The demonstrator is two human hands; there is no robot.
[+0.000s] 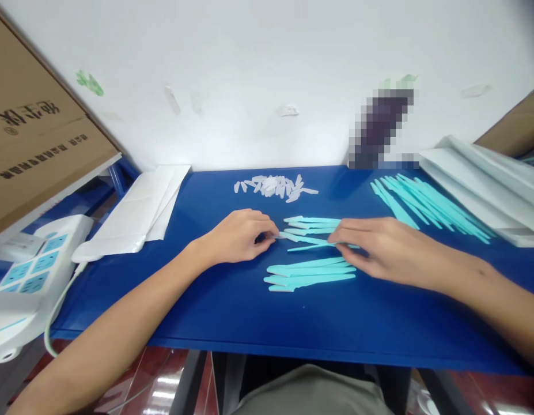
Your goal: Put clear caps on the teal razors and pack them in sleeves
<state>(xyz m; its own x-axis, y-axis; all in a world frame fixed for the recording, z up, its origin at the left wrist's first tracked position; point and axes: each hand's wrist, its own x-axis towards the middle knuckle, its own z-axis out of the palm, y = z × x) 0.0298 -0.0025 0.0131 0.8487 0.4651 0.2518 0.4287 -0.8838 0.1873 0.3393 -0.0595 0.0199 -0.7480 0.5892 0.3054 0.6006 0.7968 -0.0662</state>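
Thumb and fingertips of my left hand (248,235) pinch a small whitish clear piece at the tip of a turquoise stick (307,238). The rear end of that stick lies between the thumb and fingers of my right hand (370,245). More turquoise sticks lie beside it, partly under the right fingers. Nearer the front edge is a group of several turquoise sticks (310,272), side by side. Behind the hands sits a loose pile of small whitish pieces (273,185). A larger heap of turquoise sticks (428,204) lies at the right.
White plastic bags (137,210) lie at the left of the blue table (232,323), and more bags (487,184) at the right. A power strip (37,271) with its cable and a cardboard box (42,115) stand far left. A white wall rises behind.
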